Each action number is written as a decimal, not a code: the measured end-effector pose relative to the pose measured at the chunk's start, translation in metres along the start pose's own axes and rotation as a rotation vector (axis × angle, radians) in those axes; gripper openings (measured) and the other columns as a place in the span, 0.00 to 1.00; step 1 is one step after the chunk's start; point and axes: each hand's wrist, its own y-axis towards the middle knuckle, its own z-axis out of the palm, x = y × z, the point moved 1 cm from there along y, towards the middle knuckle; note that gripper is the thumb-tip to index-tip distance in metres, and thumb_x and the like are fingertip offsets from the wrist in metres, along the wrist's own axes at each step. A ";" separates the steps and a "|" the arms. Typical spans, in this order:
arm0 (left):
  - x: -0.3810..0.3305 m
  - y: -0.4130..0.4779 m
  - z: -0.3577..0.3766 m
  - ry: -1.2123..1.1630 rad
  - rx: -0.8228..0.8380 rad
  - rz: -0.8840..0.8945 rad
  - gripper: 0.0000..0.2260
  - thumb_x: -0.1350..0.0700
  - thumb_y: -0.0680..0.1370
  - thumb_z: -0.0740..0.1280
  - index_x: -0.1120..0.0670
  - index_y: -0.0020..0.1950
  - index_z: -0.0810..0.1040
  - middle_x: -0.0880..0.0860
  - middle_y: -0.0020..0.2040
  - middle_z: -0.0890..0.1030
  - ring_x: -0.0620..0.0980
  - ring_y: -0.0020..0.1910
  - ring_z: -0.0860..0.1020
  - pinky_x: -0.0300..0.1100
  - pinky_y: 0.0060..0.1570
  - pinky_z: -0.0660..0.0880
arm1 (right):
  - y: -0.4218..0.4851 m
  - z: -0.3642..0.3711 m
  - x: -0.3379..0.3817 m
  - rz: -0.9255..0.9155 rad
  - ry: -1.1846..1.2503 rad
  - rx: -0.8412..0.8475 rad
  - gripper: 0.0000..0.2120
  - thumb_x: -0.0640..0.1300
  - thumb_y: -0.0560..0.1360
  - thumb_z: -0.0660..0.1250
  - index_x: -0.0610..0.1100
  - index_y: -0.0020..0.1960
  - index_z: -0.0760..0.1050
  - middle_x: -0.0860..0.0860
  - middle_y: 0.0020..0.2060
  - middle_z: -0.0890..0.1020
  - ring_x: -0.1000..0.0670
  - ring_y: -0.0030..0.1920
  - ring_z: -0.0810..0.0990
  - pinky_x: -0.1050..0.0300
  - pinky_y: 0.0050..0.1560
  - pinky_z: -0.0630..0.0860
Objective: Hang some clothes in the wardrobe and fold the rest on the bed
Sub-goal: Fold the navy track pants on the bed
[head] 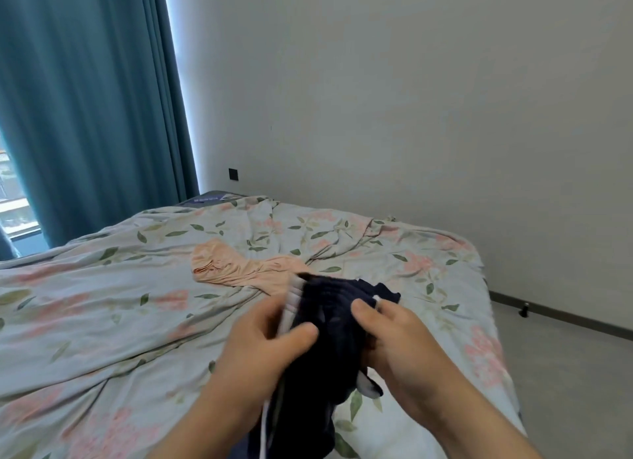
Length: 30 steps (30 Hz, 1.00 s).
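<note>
Head view: left hand and right hand both pinch dark navy garment, thumbs on top, fingers curled beneath, held above floral bed. Peach garment lies at 11 o'clock from hands. Writing on mattress corner too small to read.

Left hand and right hand raised close together, fingers curled, thumbs forward

2 bare forearms, left hand and right hand, no sleeves or jewellery showing
</note>
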 end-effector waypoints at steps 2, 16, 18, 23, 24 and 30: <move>-0.001 -0.009 0.014 0.051 0.148 0.055 0.22 0.51 0.65 0.71 0.46 0.60 0.83 0.56 0.55 0.84 0.56 0.57 0.81 0.49 0.59 0.77 | -0.003 0.008 -0.001 -0.006 -0.049 0.037 0.19 0.54 0.79 0.64 0.37 0.52 0.79 0.45 0.39 0.84 0.49 0.37 0.83 0.62 0.31 0.75; -0.014 0.025 -0.010 0.085 0.354 -0.009 0.37 0.40 0.57 0.83 0.47 0.64 0.78 0.53 0.61 0.82 0.54 0.61 0.80 0.50 0.60 0.77 | 0.001 -0.010 0.028 -0.133 0.027 0.139 0.21 0.36 0.68 0.61 0.40 0.60 0.79 0.35 0.57 0.82 0.33 0.57 0.81 0.35 0.60 0.77; -0.016 0.029 -0.005 -0.027 0.366 -0.054 0.30 0.47 0.60 0.83 0.55 0.59 0.81 0.61 0.58 0.82 0.62 0.59 0.80 0.53 0.58 0.78 | 0.004 -0.007 0.034 -0.156 0.033 0.111 0.17 0.38 0.70 0.64 0.40 0.58 0.79 0.36 0.56 0.83 0.34 0.55 0.82 0.37 0.58 0.78; -0.038 0.040 0.001 -0.092 -0.004 0.044 0.09 0.67 0.72 0.74 0.61 0.51 0.82 0.62 0.48 0.85 0.66 0.51 0.82 0.53 0.49 0.81 | 0.000 -0.005 0.043 -0.219 -0.117 -0.061 0.21 0.53 0.72 0.74 0.44 0.61 0.77 0.43 0.49 0.85 0.44 0.46 0.85 0.54 0.42 0.79; -0.044 0.041 0.003 -0.040 -0.008 0.079 0.09 0.69 0.73 0.72 0.61 0.52 0.82 0.61 0.48 0.85 0.64 0.50 0.83 0.51 0.48 0.82 | -0.003 -0.006 0.046 -0.244 -0.220 -0.088 0.23 0.53 0.72 0.75 0.47 0.64 0.76 0.49 0.53 0.85 0.48 0.51 0.85 0.56 0.47 0.79; -0.067 0.030 0.007 0.091 0.041 0.291 0.10 0.70 0.71 0.72 0.58 0.49 0.83 0.56 0.46 0.86 0.53 0.46 0.85 0.42 0.46 0.81 | -0.016 0.014 0.096 -0.313 -1.051 -0.087 0.23 0.56 0.66 0.75 0.60 0.60 0.77 0.66 0.53 0.80 0.65 0.54 0.78 0.60 0.55 0.75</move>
